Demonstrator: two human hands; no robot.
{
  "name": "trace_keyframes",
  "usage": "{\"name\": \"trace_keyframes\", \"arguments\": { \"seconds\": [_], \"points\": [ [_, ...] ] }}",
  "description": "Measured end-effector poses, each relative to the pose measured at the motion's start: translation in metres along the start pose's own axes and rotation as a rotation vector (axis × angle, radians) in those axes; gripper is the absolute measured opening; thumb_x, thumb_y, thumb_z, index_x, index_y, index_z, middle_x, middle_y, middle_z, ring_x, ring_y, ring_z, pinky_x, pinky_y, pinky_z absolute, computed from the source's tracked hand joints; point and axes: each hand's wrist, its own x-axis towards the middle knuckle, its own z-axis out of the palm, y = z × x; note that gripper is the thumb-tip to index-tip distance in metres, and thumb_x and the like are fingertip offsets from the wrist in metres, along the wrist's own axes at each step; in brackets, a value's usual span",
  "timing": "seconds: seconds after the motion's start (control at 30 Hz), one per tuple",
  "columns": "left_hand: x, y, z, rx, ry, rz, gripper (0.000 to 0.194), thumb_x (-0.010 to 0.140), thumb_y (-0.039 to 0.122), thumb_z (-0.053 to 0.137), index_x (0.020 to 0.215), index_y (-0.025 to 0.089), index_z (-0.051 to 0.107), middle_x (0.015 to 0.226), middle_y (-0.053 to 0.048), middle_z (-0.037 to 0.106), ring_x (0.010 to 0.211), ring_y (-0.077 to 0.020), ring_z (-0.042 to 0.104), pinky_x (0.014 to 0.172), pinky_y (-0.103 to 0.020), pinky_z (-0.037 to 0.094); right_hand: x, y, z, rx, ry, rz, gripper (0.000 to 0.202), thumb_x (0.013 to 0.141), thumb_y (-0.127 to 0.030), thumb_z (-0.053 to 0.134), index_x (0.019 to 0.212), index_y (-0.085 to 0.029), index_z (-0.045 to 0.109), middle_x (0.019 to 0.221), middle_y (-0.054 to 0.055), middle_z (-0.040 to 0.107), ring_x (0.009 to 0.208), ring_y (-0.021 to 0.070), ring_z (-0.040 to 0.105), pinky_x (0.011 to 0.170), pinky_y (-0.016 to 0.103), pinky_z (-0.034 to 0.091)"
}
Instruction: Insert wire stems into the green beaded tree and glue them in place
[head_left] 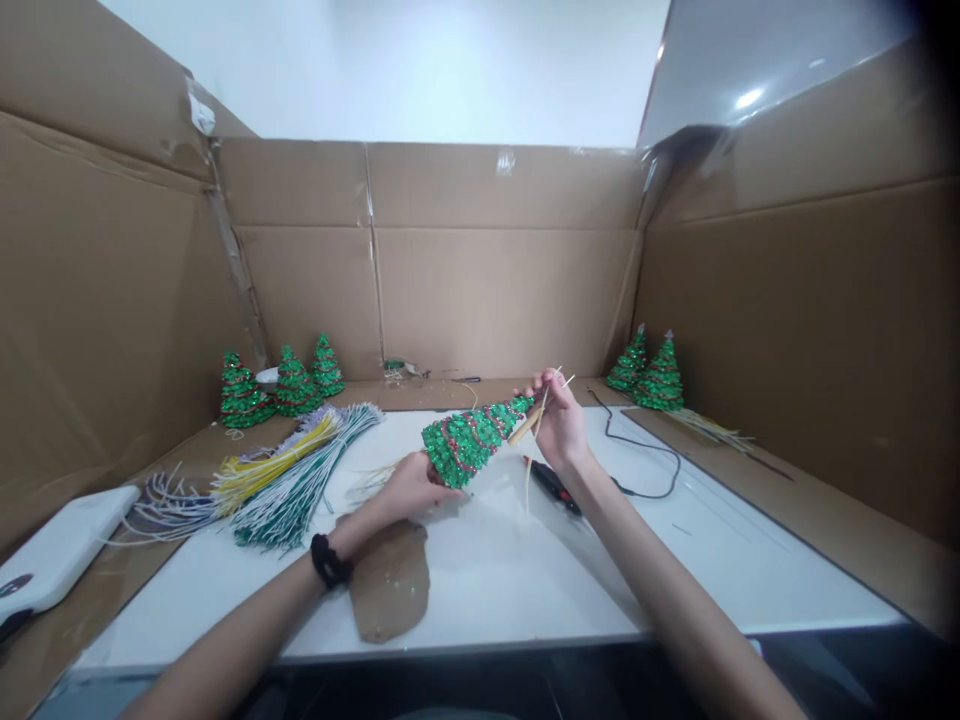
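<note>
Three trees stand at the left. Two bundles, one yellow, one green-white, lie on the left of the worktop. The left hand grips the base of one tilted tree above mid-worktop, its long axis slanting, tip up and right. The right hand pinches pale strands by that tip. Two more trees stand right.

No text, label, brand, number or sign can be read on anything, near or far, left or right.
</note>
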Motion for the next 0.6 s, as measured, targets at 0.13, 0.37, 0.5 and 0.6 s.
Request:
{"name": "trace_keyframes", "arguments": {
  "seconds": [0.13,0.37,0.5,0.6],
  "points": [
    [-0.004,0.036,0.014,0.001,0.199,0.048,0.032,0.061,0.038,0.069,0.051,0.015,0.049,0.047,0.002,0.053,0.047,-0.0113,0.051,0.050,-0.022,0.040,0.021,-0.031,0.049,-0.057,-0.142,-0.206,0.021,0.080,-0.033,0.059,0.073,-0.023,0.042,0.063,-0.007,0.046,0.053,0.0089,0.048,0.062,0.027,0.050],
    [0.003,0.068,0.029,-0.056,0.330,0.108,0.033,0.061,0.048,0.069,0.066,0.016,0.060,0.058,-0.003,0.061,0.058,-0.0193,0.056,0.056,-0.029,0.046,0.012,-0.084,0.120,-0.100,-0.215,-0.471,0.016,0.088,-0.031,0.047,0.076,-0.024,0.039,0.057,-0.007,0.035,0.041,0.0066,0.034,0.047,0.021,0.040],
    [-0.007,0.073,0.027,0.127,0.353,0.217,0.034,0.068,0.053,0.062,0.077,0.020,0.063,0.062,-0.004,0.061,0.062,-0.0218,0.055,0.059,-0.032,0.045,0.004,-0.095,0.120,-0.065,-0.190,-0.498,0.016,0.089,-0.032,0.046,0.077,-0.025,0.040,0.057,-0.007,0.030,0.040,0.0067,0.031,0.042,0.020,0.036],
    [-0.021,0.073,0.026,0.272,0.318,0.248,0.030,0.074,0.050,0.057,0.069,0.021,0.061,0.057,-0.003,0.057,0.058,-0.0200,0.051,0.059,-0.031,0.041,0.007,-0.099,0.111,-0.049,-0.161,-0.496,0.017,0.089,-0.033,0.047,0.076,-0.024,0.040,0.057,-0.007,0.028,0.040,0.0072,0.030,0.041,0.021,0.035]
  ]
}}
